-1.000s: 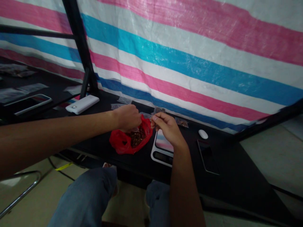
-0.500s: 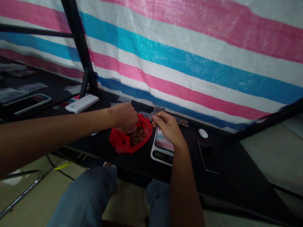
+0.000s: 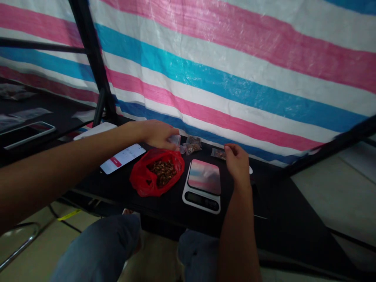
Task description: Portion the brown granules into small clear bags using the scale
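My left hand (image 3: 160,135) is closed on a small clear plastic cup (image 3: 175,140) above the back edge of a red plastic bag (image 3: 141,178). Small brown pieces (image 3: 164,171) lie inside the open bag. Just right of the cup are small clear bags (image 3: 192,148) with brownish contents. My right hand (image 3: 238,162) is past the right side of a white kitchen scale (image 3: 204,178), fingers pinched together. Beside its fingertips lies another small filled bag (image 3: 218,153); whether they touch it, or hold anything, I cannot make out. The scale's plate carries nothing.
A lit phone (image 3: 123,158) lies left of the red bag, with a white device (image 3: 95,130) behind it. My right hand and forearm partly cover a white mouse (image 3: 250,170) and a dark phone. A striped sheet (image 3: 220,78) hangs behind the black table (image 3: 282,211).
My left hand has lifted the cup out of the red bag and moved back and right. My right hand has moved right, off the scale, toward the small bag there.
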Demonstrator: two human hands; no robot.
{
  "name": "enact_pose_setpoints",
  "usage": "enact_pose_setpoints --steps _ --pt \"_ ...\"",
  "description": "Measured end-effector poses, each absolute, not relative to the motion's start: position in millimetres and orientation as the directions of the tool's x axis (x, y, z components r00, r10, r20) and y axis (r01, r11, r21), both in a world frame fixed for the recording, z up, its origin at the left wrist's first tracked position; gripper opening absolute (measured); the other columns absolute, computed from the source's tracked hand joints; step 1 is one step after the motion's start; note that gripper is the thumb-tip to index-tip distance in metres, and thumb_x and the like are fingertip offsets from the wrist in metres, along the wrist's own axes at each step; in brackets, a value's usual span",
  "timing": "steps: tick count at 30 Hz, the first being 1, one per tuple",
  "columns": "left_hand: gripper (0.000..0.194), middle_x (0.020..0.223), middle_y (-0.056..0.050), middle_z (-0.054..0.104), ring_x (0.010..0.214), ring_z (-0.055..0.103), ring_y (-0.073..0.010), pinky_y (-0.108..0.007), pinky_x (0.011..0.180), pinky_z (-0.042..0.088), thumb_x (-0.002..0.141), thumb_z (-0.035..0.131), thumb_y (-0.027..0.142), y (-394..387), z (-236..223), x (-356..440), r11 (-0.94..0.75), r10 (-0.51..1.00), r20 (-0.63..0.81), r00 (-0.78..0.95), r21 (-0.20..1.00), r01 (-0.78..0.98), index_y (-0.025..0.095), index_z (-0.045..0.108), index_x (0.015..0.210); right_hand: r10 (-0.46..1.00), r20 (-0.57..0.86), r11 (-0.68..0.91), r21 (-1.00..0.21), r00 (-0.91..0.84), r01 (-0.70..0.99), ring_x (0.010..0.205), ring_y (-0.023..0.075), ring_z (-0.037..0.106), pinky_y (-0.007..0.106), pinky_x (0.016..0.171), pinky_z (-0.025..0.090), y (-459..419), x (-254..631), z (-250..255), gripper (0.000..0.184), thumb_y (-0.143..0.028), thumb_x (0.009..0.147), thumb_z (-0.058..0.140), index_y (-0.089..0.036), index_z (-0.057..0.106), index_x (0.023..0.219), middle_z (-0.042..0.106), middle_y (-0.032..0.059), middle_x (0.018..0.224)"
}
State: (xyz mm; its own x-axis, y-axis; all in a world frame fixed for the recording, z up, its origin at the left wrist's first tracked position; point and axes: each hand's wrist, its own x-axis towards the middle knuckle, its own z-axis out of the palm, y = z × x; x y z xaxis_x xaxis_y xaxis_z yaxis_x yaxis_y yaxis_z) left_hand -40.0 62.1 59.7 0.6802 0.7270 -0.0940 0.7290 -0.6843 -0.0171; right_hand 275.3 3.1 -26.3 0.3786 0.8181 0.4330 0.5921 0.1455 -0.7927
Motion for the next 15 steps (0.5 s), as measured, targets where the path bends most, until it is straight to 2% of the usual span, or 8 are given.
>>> enact_pose_setpoints --steps 3,6,8,12,15 --pt "0.067 0.132 -0.020 0.074 0.111 0.072 -0.0307 -0.035 0.091 0.052 0.096 0.051 0.066 84.9 42.2 -20.2 -0.678 0.725 -0.120 0.679 0.049 0.733 0.016 0.065 0.139 0.861 0.369 -0.004 -0.683 0.350 0.730 0.107 0.0327 0.073 0.047 0.101 0.053 12.1 294.8 -46.1 0.035 -0.034 0.091 0.053 -0.014 0.078 0.106 0.079 0.0182 0.112" --pt "0.066 0.134 -0.025 0.072 0.113 0.071 -0.0345 -0.040 0.095 0.053 0.096 0.054 0.062 101.5 18.0 -3.9 -0.661 0.731 -0.155 0.665 0.085 0.746 0.010 0.067 0.135 0.884 0.344 -0.039 -0.623 0.318 0.781 0.112 0.0336 0.073 0.049 0.106 0.053 20.9 306.9 -62.1 0.035 -0.025 0.091 0.053 -0.012 0.079 0.109 0.079 0.0200 0.115" --pt "0.069 0.138 -0.026 0.070 0.118 0.070 -0.0360 -0.041 0.099 0.053 0.091 0.062 0.060 109.0 2.7 2.0 -0.663 0.720 -0.175 0.671 0.111 0.740 0.010 0.066 0.139 0.891 0.346 -0.038 -0.589 0.294 0.807 0.120 0.0334 0.071 0.048 0.113 0.049 26.1 312.1 -69.9 0.038 -0.018 0.089 0.053 -0.010 0.079 0.115 0.078 0.0203 0.123" --pt "0.071 0.137 -0.020 0.073 0.115 0.072 -0.0330 -0.036 0.093 0.055 0.078 0.080 0.044 117.5 -14.9 3.3 -0.660 0.693 -0.251 0.676 0.158 0.735 0.016 0.066 0.142 0.902 0.345 -0.051 -0.514 0.261 0.856 0.145 0.0323 0.055 0.048 0.126 0.037 33.5 316.9 -82.9 0.052 -0.010 0.088 0.055 -0.013 0.071 0.137 0.067 0.0163 0.149" --pt "0.058 0.127 -0.015 0.078 0.105 0.074 -0.0294 -0.032 0.088 0.055 0.080 0.076 0.038 119.5 -14.1 -1.1 -0.645 0.691 -0.277 0.667 0.179 0.743 0.018 0.071 0.134 0.916 0.304 -0.095 -0.472 0.263 0.877 0.143 0.0319 0.057 0.048 0.123 0.042 36.2 318.3 -90.5 0.053 -0.014 0.088 0.062 -0.020 0.071 0.140 0.069 0.0125 0.146"
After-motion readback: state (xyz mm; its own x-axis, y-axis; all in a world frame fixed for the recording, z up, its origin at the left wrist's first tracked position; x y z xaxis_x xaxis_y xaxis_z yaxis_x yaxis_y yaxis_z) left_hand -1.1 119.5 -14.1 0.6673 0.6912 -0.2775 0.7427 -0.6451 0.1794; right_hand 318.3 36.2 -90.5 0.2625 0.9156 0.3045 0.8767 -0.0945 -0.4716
